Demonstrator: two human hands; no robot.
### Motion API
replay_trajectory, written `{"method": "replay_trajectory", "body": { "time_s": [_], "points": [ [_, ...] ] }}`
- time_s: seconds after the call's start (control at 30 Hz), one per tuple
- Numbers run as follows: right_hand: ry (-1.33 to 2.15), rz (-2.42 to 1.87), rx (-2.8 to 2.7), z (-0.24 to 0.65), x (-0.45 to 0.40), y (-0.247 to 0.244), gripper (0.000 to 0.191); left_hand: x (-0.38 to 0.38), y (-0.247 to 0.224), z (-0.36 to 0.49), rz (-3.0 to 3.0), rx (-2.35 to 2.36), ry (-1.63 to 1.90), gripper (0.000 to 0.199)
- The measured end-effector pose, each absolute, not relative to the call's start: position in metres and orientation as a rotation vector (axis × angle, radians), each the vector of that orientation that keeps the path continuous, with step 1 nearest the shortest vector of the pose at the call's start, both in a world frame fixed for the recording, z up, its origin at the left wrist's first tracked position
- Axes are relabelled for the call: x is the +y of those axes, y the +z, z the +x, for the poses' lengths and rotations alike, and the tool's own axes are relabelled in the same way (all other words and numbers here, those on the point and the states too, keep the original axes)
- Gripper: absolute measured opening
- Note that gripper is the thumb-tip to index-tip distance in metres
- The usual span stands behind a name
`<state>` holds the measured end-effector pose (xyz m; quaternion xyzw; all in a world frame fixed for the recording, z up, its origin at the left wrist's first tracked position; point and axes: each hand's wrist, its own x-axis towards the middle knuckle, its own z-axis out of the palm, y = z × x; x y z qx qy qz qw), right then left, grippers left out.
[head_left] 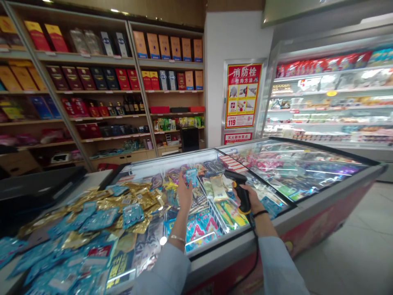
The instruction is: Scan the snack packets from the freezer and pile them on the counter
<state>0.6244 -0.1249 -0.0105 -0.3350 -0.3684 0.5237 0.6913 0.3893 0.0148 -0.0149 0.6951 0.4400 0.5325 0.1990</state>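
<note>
Between the fingers of my left hand [184, 192] is a small blue snack packet [191, 177], held up above the glass lid of a chest freezer [233, 233]. My right hand [252, 200] grips a black and yellow barcode scanner [242, 196] by its handle. The scanner's head is level with the packet and a short way to its right; they do not touch. A black cable [256, 250] hangs from the handle. To the left, a heap of blue packets [101, 219] and gold packets [138, 196] lies on the freezer top.
Bagged frozen goods [199, 229] show through the glass. At far left sits a dark device [39, 184] on a counter. Shelves of boxed bottles [95, 78] line the back wall, beside a red fire-hydrant sign [244, 96]. A lit open fridge [331, 94] stands at right.
</note>
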Motion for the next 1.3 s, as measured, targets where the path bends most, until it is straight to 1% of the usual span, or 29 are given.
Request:
{"method": "replay_trajectory", "body": {
  "time_s": [0.27, 0.5, 0.7, 0.9, 1.0, 1.1, 1.3],
  "points": [
    [1.148, -0.805, -0.865, 0.618, -0.128, -0.009, 0.025, 0.009, -0.009, 0.388, 1.85, 1.246, 1.521, 0.066],
    [1.177, -0.786, -0.862, 0.619, -0.13, -0.008, 0.02, 0.012, -0.012, 0.388, 1.793, 1.223, 1.52, 0.066],
    [1.199, -0.769, -0.894, 0.622, -0.126, -0.016, 0.025, 0.014, -0.013, 0.389, 1.753, 1.192, 1.603, 0.065],
    [1.2, -0.783, -0.923, 0.622, -0.125, -0.019, 0.028, 0.009, -0.007, 0.388, 1.742, 1.267, 1.637, 0.056],
    [1.207, -0.791, -0.938, 0.62, -0.126, -0.017, 0.027, 0.007, -0.004, 0.387, 1.783, 1.291, 1.628, 0.045],
    [1.217, -0.787, -0.969, 0.62, -0.126, -0.016, 0.03, 0.008, -0.003, 0.386, 1.811, 1.317, 1.612, 0.036],
    [1.226, -0.749, -0.94, 0.623, -0.128, -0.02, 0.031, 0.007, 0.0, 0.385, 1.822, 1.293, 1.635, 0.037]
  ]
}}
